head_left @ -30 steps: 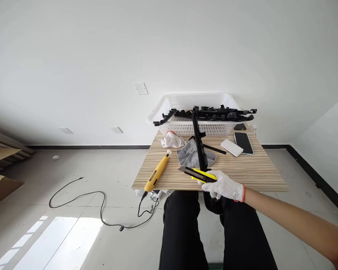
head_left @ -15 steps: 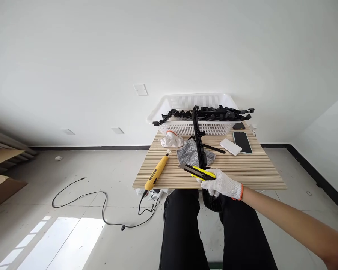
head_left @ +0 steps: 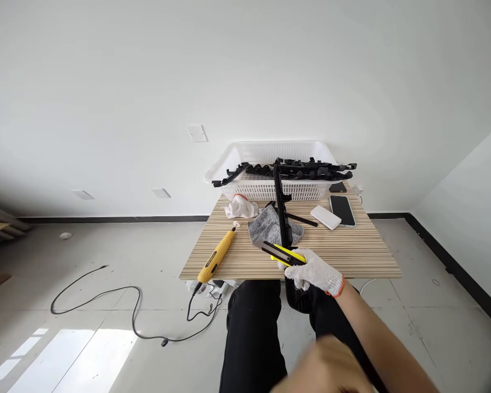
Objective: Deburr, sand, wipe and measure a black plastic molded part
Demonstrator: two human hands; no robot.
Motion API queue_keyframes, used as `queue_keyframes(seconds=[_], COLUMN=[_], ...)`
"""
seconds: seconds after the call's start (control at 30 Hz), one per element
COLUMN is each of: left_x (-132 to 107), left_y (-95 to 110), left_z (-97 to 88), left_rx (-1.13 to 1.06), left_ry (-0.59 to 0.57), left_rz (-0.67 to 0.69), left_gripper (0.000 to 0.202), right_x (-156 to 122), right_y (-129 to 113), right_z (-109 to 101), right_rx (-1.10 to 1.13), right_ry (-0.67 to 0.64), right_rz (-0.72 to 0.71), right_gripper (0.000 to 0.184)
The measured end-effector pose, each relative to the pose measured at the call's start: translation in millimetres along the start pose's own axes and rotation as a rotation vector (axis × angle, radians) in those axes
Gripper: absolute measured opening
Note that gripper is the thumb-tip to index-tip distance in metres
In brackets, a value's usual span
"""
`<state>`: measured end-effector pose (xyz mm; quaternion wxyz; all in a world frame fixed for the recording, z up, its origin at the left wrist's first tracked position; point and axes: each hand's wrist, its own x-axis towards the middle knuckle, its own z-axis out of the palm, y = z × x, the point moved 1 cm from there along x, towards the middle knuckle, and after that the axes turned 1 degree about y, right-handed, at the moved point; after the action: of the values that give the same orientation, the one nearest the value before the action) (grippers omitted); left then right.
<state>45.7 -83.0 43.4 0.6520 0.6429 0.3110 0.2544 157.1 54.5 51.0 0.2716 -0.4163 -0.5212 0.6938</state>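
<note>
My right hand [head_left: 317, 271], in a white knit glove with an orange cuff, is closed around a yellow and black utility knife [head_left: 284, 254]. Its blade is out and points left. Directly beneath the hand runs a long black plastic trim piece [head_left: 283, 210], slanting from my lap over the table edge up to the basket. Whether the gloved fingers also grip it is hidden. My left hand [head_left: 327, 368], bare and smeared by motion, shows low in the picture over my lap. A grey cloth [head_left: 265, 225] lies under the trim piece.
A white plastic basket [head_left: 229, 188] with several black trim pieces [head_left: 315, 170] stands at the back of the table [head_left: 352, 256]. A yellow rotary tool [head_left: 216, 256], crumpled glove [head_left: 241, 207], white box [head_left: 325, 217] and phone [head_left: 342, 211] lie about. A black cable [head_left: 137, 316] trails on the floor.
My bare left hand has come into view at the bottom. The whole scene has shifted a little left in the picture. My right hand still holds the knife over the trim piece.
</note>
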Motion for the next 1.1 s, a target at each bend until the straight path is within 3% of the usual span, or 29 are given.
queue_keyframes(seconds=[0.03, 0.07, 0.1, 0.13, 0.2, 0.3, 0.4, 0.43, 0.57, 0.6, 0.7, 0.8, 0.93, 1.03, 1.1], left_x=[2.9, 5.2, 6.5, 7.9, 12.9, 24.3, 32.0, 33.0, 29.3, 27.3, 22.1, 18.7, 15.8, 14.5, 14.1], left_y=[-3.8, -7.7, -11.2, -14.3, -18.2, -18.6, -19.0, -20.8, -33.7, -36.3, -39.7, -40.4, -42.6, -43.4, -43.4], left_z=[-18.9, -37.3, -54.3, -67.0, -80.3, -78.7, -72.1, -71.2, -74.5, -76.2, -81.0, -86.0, -93.0, -96.1, -96.3], left_rx=[0.025, 0.071, 0.178, 0.254, 0.302, 0.24, 0.166, 0.123, -0.082, -0.102, -0.087, -0.058, -0.071, -0.088, -0.092], left_ry=[0.1, 0.278, 0.577, 0.759, 0.865, 0.697, 0.647, 0.64, 0.596, 0.6, 0.603, 0.594, 0.579, 0.584, 0.586], left_rz=[0.008, 0.017, 0.023, 0.005, -0.019, -0.066, -0.05, -0.032, -0.008, -0.007, -0.017, -0.056, -0.091, -0.07, -0.071], left_gripper=[0.029, 0.031, 0.027, 0.026, 0.04, 0.052, 0.051, 0.048, 0.038, 0.037, 0.038, 0.041, 0.05, 0.05, 0.05], right_x=[-0.2, 0.0, 0.6, 1.5, 3.9, 7.6, 9.9, 10.2, 3.8, 0.2, -10.1, -16.5, -17.1, -17.5, -17.1], right_y=[0.9, 1.9, 2.7, 3.4, 4.6, 5.9, 7.2, 7.5, 7.5, 7.3, 6.8, 5.1, 3.4, 4.5, 6.0], right_z=[0.0, -0.1, -0.5, -1.0, -1.9, -0.7, 3.6, 3.7, -11.1, -17.2, -32.2, -39.7, -37.2, -37.8, -37.1], right_rx=[0.002, -0.005, -0.017, -0.029, -0.034, -0.003, 0.022, 0.045, 0.202, 0.21, 0.094, 0.048, -0.116, -0.05, -0.05], right_ry=[0.017, 0.036, 0.053, 0.065, 0.072, 0.021, -0.047, -0.002, 0.471, 0.528, 0.401, 0.5, 0.357, 0.473, 0.419], right_rz=[-0.009, -0.011, -0.008, 0.0, 0.01, 0.0, -0.026, -0.042, -0.12, -0.115, 0.002, 0.004, 0.053, 0.018, 0.034], right_gripper=[0.03, 0.031, 0.032, 0.033, 0.034, 0.032, 0.032, 0.033, 0.042, 0.042, 0.037, 0.038, 0.041, 0.038, 0.038])
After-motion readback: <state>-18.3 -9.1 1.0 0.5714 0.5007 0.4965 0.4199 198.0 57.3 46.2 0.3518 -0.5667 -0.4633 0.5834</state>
